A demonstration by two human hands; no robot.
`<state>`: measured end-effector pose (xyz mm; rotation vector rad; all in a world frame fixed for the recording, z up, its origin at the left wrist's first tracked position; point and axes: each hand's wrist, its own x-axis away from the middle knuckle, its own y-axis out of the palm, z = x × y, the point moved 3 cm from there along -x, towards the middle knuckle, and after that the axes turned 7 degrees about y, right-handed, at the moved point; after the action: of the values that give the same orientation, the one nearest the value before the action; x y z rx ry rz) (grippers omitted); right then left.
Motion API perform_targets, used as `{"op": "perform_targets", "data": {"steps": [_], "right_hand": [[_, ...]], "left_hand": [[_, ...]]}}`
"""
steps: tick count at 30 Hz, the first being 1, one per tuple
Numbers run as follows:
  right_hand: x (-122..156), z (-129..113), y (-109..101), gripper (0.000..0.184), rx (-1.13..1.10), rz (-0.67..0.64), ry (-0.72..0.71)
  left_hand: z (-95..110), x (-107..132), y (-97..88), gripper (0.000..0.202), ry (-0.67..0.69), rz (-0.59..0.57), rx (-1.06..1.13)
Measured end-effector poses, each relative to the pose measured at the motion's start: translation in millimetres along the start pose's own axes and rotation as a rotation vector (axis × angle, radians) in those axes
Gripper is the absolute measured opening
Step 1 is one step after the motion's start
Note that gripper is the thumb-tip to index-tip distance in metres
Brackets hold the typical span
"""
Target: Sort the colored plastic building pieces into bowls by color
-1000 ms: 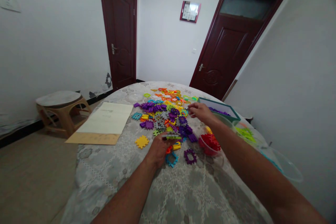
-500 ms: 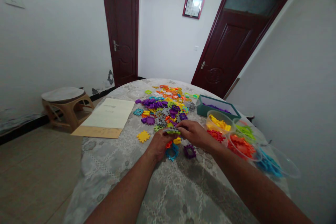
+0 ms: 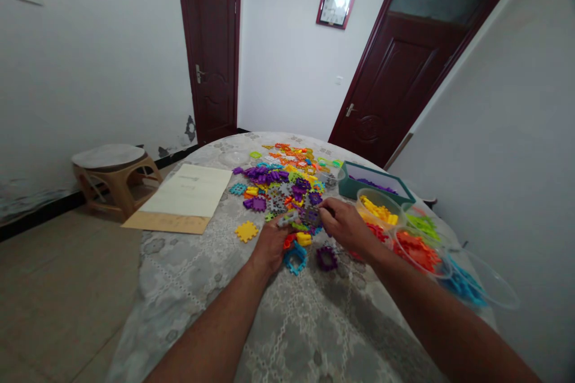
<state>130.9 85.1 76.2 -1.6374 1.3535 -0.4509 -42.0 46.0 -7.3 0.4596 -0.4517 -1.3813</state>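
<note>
The right hand [image 3: 345, 228] is covering part of the grey piece [image 3: 309, 215], whose shape is blurring; the counter [image 3: 287, 335] is running off the bottom edge.

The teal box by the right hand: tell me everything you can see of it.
The teal box is a shallow, open rectangular tray that looks like plastic or card. It sits flat on the table at the far right, beyond the right hand and clear of it. Purple pieces lie inside. A clear tub of yellow pieces stands against its near side.

tablecloth [image 3: 287, 323] grey lace-patterned | box [image 3: 359, 190] teal | doors [image 3: 215, 54] maroon (dark)
</note>
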Motion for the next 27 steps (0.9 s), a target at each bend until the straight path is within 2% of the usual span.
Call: {"op": "perform_targets", "data": {"steps": [5, 8, 13, 17, 20, 22, 24, 27], "right_hand": [[-14.7, 19.5, -10.2, 0.019, 0.123, -0.09, 0.029], [-41.0, 37.8, -21.4, 0.018, 0.123, -0.094, 0.146], [-97.8, 67.0, -45.0, 0.02, 0.103, 0.128, 0.301], [-119.3, 78.8, -51.3, 0.032, 0.058, 0.259, 0.338], [-111.0, 73.6, -42.2, 0.031, 0.025, 0.242, 0.312], [-93.4, 60.2, -31.9, 0.027, -0.006, 0.173, 0.258], [-68.4, 36.8, -21.2, 0.024, -0.042, 0.047, 0.11], [-25.8, -7.5, -9.2, 0.028, -0.075, -0.148, -0.21]], "left_hand": [[-1.4, -1.9, -1.7, 0.045, -0.003, 0.034, 0.0], [-3.9, -3.2, -3.4, 0.045, 0.005, 0.027, -0.001], [-7.4, -5.0, -5.8, 0.044, 0.022, -0.013, -0.033], [-9.0, -6.6, -6.8, 0.043, 0.033, -0.057, -0.058], [-9.2, -6.8, -6.5, 0.04, 0.056, -0.054, -0.076], [-8.5, -6.3, -4.9, 0.037, 0.068, -0.066, -0.077], [-6.4, -5.5, -2.9, 0.035, 0.082, -0.091, -0.08], [0.5, -4.5, -1.9, 0.03, 0.156, -0.131, -0.156]]}}
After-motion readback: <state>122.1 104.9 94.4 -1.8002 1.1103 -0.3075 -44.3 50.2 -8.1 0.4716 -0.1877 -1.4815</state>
